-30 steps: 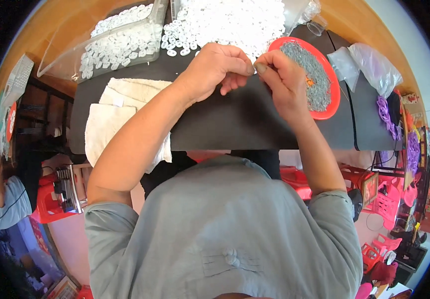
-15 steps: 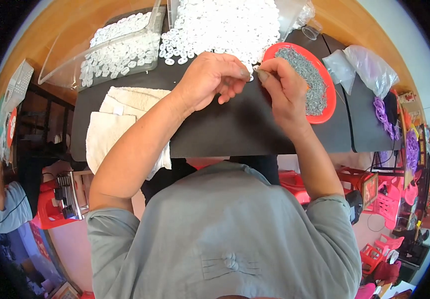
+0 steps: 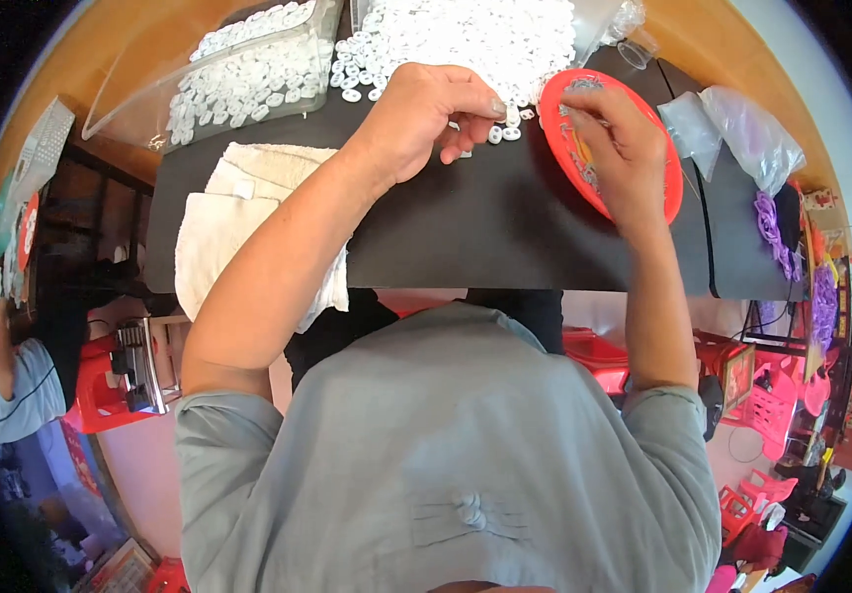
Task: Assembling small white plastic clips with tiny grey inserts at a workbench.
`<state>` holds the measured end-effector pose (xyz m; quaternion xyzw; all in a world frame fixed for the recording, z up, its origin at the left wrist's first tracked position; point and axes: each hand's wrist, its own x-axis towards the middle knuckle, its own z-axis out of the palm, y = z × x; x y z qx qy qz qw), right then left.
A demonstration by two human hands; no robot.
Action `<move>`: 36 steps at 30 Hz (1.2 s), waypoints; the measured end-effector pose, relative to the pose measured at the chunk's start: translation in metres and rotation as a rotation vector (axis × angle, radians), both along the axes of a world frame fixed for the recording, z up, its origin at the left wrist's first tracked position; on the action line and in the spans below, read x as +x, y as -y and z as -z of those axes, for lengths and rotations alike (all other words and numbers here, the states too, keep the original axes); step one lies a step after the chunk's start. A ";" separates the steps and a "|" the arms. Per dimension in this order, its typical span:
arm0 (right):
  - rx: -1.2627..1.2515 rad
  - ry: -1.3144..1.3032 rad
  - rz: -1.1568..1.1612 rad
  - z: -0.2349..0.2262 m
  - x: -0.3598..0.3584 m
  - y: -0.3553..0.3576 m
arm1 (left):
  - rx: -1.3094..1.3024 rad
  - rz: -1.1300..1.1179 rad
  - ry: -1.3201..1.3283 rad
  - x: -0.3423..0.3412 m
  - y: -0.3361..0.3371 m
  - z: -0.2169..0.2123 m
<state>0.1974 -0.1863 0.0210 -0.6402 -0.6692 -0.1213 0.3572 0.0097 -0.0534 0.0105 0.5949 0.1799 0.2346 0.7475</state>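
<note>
Your right hand [image 3: 628,148] covers much of the red tray [image 3: 674,188] and its small grey pieces [image 3: 588,170]; whether it pinches one is too small to tell. Whatever your left hand [image 3: 424,114] may pinch — equally tiny — can't be made out. Your left forearm [image 3: 283,237] hides part of the pale cloth [image 3: 213,222]. The white pile [image 3: 466,40], glare-washed, and clear bin [image 3: 323,84] are cut off by the top edge.

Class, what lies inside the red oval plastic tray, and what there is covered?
Inside the red oval plastic tray are many small, thin grey pieces and an orange patch. The person's right hand covers part of the contents; what lies beneath it cannot be seen.
</note>
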 end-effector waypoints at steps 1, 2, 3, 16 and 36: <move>0.058 -0.187 -0.165 -0.003 -0.011 -0.008 | 0.035 0.010 -0.011 0.000 0.000 -0.001; 0.065 -0.192 -0.169 -0.005 -0.022 -0.017 | 0.042 0.007 -0.017 -0.003 -0.002 0.000; -0.011 -0.275 -0.218 -0.007 -0.031 -0.023 | -0.004 0.014 0.031 -0.003 -0.003 0.001; -0.112 -0.431 -0.219 -0.023 -0.040 -0.050 | -0.130 -0.004 0.125 -0.006 -0.018 -0.004; -0.112 -0.592 -0.289 0.002 -0.022 -0.053 | 1.066 0.009 -0.422 0.001 0.004 0.022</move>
